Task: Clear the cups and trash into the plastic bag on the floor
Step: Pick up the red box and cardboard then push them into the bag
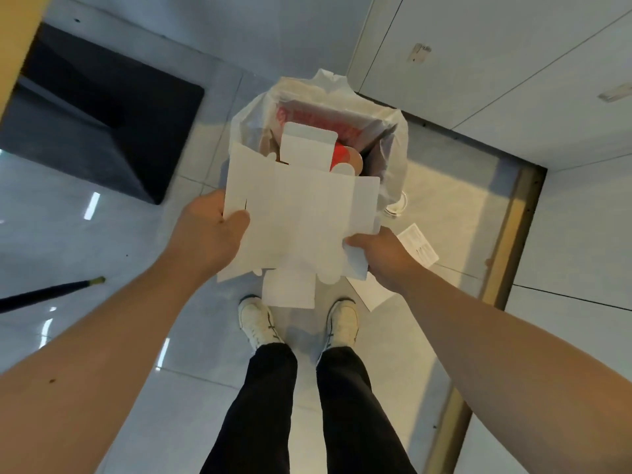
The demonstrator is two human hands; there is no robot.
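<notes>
A flattened white cardboard box (301, 213) hangs in the air in front of me, above my feet. My left hand (208, 230) grips its left edge and my right hand (376, 251) grips its lower right corner. Just beyond it a translucent white plastic bag (393, 131) stands open on the floor. Inside the bag I see a red-printed paper package (318, 119) and a red-and-brown cup (349, 159). The flattened box covers the near side of the bag's mouth.
A printed paper slip (419, 246) and a white sheet (372, 294) lie on the tiles to the right of my shoes. A clear round lid (398, 205) rests beside the bag. A dark square block (102, 111) stands at the left; white cabinet doors (478, 63) at the right.
</notes>
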